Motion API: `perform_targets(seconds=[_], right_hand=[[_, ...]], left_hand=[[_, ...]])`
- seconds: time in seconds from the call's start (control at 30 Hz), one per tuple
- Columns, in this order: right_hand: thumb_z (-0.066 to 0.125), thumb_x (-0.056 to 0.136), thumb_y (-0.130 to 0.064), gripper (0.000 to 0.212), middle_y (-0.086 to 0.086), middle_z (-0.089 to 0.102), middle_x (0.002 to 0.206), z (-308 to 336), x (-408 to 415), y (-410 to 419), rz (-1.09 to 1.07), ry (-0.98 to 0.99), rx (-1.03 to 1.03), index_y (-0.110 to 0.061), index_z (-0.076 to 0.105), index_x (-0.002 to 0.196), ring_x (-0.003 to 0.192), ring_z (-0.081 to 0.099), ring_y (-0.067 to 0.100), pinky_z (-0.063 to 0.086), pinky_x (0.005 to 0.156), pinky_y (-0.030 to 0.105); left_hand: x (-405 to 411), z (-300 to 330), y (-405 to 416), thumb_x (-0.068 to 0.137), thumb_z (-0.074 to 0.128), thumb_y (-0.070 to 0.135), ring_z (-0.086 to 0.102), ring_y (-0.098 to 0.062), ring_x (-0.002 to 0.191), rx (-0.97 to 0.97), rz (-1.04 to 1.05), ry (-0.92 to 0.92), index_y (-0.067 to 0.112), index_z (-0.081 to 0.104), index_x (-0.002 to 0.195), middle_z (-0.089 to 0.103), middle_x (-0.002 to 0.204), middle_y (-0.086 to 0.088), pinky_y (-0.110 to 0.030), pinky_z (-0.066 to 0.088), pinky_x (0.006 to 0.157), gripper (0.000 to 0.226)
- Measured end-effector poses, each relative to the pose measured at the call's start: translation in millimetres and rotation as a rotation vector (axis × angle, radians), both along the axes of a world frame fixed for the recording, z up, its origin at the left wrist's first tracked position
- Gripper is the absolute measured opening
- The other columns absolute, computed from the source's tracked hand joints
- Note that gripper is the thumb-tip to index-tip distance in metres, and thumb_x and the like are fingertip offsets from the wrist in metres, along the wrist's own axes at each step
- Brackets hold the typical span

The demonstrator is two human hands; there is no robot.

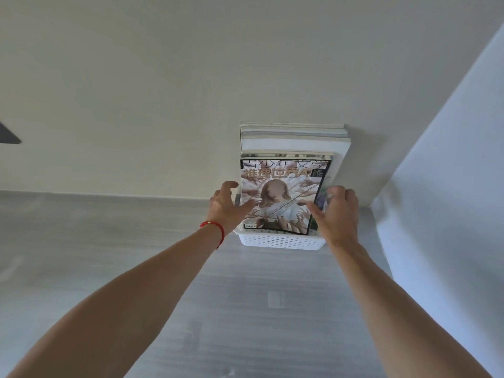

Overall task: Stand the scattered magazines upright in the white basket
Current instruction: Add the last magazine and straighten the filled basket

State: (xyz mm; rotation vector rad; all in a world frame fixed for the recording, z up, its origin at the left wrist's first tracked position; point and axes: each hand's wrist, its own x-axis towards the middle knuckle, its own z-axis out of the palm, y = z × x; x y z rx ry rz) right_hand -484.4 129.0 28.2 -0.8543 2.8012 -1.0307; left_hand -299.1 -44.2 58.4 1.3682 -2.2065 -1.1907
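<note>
A white perforated basket stands on the grey table against the back wall. Several magazines stand upright in it; the front magazine has a black cover with Chinese lettering and a picture of a figure among reaching hands. Taller white-edged magazines rise behind it. My left hand, with a red string at the wrist, holds the front magazine's left edge, thumb on the cover. My right hand holds the right edge of the stack, thumb on the front cover, fingers wrapped behind.
The grey wood-grain table stretches toward me. A pale wall runs behind the basket, and a side wall closes in on the right, just past the basket. A dark shape shows at the far left.
</note>
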Motion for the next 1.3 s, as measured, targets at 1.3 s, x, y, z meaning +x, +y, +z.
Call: perform_targets(seconds=[1.3], right_hand=[[0.095, 0.067, -0.040, 0.076, -0.026, 0.074, 0.094, -29.7, 45.6, 42.5, 0.028, -0.648, -0.443, -0.040, 0.050, 0.128, 0.081, 0.069, -0.012, 0.049, 0.073, 0.022]], left_hand=[[28.4, -51.4, -0.9, 0.088, 0.076, 0.005, 0.076, -0.007, 0.087, 0.455, -0.197, 0.309, 0.023, 0.048, 0.131, 0.078, 0.094, 0.010, -0.023, 0.060, 0.072, 0.054]])
